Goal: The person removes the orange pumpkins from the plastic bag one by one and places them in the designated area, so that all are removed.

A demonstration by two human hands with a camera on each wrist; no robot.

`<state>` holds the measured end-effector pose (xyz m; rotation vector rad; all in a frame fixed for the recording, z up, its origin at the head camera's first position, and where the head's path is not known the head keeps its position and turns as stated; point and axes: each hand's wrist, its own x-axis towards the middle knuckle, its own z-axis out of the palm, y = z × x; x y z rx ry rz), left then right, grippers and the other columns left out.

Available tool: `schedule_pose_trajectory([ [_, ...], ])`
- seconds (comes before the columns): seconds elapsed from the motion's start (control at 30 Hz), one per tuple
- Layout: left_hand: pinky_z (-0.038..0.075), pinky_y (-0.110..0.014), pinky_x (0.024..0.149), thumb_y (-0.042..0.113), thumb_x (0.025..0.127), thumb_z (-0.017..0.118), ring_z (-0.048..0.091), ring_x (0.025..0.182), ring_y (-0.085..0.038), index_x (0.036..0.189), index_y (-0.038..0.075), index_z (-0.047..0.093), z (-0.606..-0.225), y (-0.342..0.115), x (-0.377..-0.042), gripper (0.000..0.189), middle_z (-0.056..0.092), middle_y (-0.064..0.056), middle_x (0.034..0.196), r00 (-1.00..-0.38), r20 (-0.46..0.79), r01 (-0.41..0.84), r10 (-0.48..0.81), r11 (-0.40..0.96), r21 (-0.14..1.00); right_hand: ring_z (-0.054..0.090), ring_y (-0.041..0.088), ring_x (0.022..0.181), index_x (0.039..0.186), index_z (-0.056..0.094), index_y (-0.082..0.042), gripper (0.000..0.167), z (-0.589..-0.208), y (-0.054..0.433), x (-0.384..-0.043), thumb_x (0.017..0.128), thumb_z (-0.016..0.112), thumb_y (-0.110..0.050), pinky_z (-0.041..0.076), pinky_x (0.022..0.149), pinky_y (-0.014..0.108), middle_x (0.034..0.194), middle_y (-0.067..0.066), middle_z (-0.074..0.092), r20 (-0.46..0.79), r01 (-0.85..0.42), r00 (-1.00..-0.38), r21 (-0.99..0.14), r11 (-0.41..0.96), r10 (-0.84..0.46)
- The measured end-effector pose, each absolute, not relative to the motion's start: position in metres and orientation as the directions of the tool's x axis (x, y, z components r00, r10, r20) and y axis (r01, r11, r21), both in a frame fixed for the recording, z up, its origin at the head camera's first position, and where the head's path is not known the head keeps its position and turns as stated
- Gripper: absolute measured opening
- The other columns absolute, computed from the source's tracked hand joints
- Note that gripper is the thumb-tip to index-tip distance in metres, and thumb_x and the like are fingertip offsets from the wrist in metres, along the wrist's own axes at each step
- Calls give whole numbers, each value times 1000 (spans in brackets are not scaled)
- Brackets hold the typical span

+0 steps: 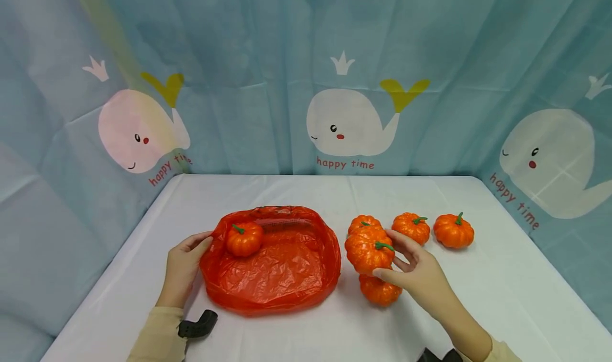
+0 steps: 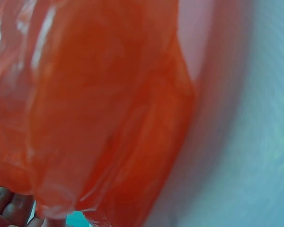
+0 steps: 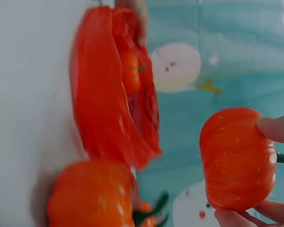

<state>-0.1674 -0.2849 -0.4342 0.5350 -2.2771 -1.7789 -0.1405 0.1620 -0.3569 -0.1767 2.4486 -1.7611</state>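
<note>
My left hand (image 1: 184,266) pinches the left rim of a red plastic bag (image 1: 282,301), which lies spread wide on the table. Inside the bag, toward its left side, sits one small orange pumpkin (image 1: 245,240) with a green stem. To the right of the bag, my right hand (image 1: 421,274) holds another orange pumpkin (image 1: 364,250) raised between thumb and fingers. The right wrist view shows this held pumpkin (image 3: 239,158) against the curtain. In the left wrist view, the bag's film (image 2: 109,94) covers much of the picture, and only some fingertips show.
Partly hidden by the held pumpkin are one pumpkin (image 1: 363,222) behind it and one (image 1: 381,293) in front. Farther right stand two more pumpkins, a near one (image 1: 410,229) and an outer one (image 1: 454,232). A blue whale-print curtain (image 1: 268,128) surrounds the white table (image 1: 287,341).
</note>
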Motion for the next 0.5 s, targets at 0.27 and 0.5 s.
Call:
schedule_pose_trajectory([
  [0.27, 49, -5, 82, 35, 100, 59, 54, 99, 9, 136, 2, 59, -435, -284, -168, 49, 60, 33, 91, -916, -77, -169, -394, 203, 964, 31, 29, 148, 156, 31, -9, 86, -362, 202, -138, 86, 79, -26, 44, 95, 8, 164, 10, 25, -109, 89, -993, -927, 365, -35],
  [0.5, 49, -4, 81, 37, 100, 58, 54, 99, 8, 136, 4, 59, -435, -286, -168, 49, 60, 32, 92, -907, -86, -189, -411, 219, 957, 37, 1, 134, 157, 29, -17, 85, -375, 226, -136, 88, 77, -31, 42, 85, -2, 165, 7, 24, -163, 167, -986, -904, 394, 44],
])
